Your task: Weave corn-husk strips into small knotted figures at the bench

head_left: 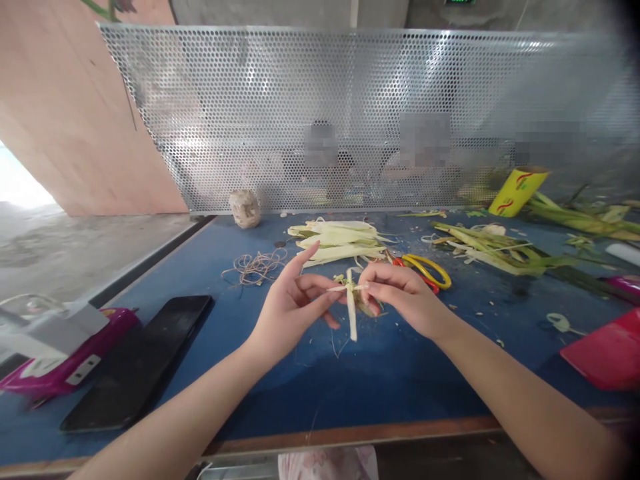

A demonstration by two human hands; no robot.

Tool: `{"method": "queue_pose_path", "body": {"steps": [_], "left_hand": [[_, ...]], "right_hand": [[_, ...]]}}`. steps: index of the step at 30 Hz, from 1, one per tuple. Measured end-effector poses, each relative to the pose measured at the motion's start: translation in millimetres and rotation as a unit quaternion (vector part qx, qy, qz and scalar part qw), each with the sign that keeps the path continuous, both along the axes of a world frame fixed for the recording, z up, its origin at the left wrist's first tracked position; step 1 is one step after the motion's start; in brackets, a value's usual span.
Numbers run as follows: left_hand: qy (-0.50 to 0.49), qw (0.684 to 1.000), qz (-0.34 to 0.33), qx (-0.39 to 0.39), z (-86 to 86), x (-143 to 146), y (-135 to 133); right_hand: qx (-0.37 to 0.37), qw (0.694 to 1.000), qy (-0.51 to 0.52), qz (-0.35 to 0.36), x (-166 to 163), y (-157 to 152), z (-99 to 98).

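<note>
Above the blue tabletop, a pale corn husk strip (pixel 352 317) hangs down between my two hands, with a narrower piece crossing it near the top. My left hand (pixel 305 297) pinches the left end of the crossing piece between thumb and a finger, its index finger raised. The right end is pinched by my right hand (pixel 395 290), whose other fingers curl inward. Just beyond lies a pile of pale green husks (pixel 340 240). Scissors (pixel 425 268) with yellow and red handles rest behind my right hand. A loose tangle of thin twine (pixel 256 268) sits left of the husks.
A black phone (pixel 140 363) and a purple power strip (pixel 75 373) lie at left. A wrapped roll (pixel 245 208) stands by the perforated metal screen (pixel 280 100). Green stalks (pixel 490 250), a yellow tube (pixel 519 192) and a red object (pixel 605 350) are at right.
</note>
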State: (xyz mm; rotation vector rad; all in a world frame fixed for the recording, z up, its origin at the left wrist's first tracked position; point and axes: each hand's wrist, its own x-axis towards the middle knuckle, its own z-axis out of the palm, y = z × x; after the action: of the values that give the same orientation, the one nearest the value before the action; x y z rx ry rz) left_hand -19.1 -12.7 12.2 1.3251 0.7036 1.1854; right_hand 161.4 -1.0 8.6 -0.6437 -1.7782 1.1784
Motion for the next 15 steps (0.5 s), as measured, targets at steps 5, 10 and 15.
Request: {"method": "queue_pose_path", "body": {"steps": [5,10,15], "left_hand": [[0.006,1.000,0.000,0.001,1.6,0.4,-0.5],[0.039,0.999,0.035,0.005,3.0,0.4,-0.9],[0.100,0.989,0.081,0.073,-0.5,1.1,-4.1]], "right_hand": [[0.003,0.999,-0.040,-0.003,0.8,0.1,0.7],[0.063,0.990,-0.098,-0.080,-1.3,-0.3,-2.2],[0.127,0.973,-0.155,-0.118,-7.3,-1.0,-7.5]]}}
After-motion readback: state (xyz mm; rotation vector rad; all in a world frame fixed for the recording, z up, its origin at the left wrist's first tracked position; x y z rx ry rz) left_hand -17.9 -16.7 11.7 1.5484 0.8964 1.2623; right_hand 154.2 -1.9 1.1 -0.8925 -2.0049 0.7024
